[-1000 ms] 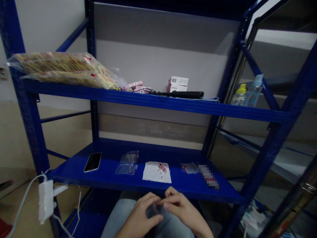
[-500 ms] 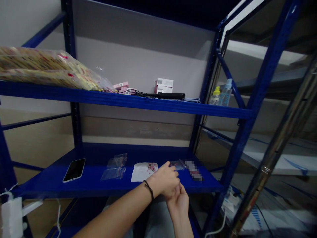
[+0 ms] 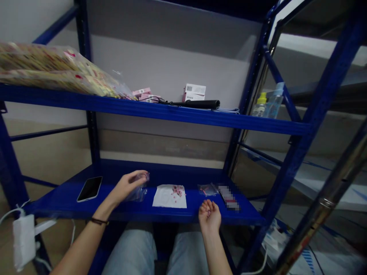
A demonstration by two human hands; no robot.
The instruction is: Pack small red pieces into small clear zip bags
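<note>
Lower shelf [image 3: 86,208] of a blue rack, seen from the head camera. The left hand [image 3: 127,185] reaches over the shelf, its fingers [image 3: 140,177] pinching a small clear plastic bag [image 3: 139,191] just left of a white paper [image 3: 169,196] bearing small pink beads [image 3: 177,190]. The right hand [image 3: 210,217] rests palm up at the shelf's front edge, fingers loosely curled around a few beads. A smartphone [image 3: 90,188] lies further left.

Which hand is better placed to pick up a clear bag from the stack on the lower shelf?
Left. The left hand already rests on the clear bags; the right hand lies cupped, palm up, at the shelf edge.
</note>
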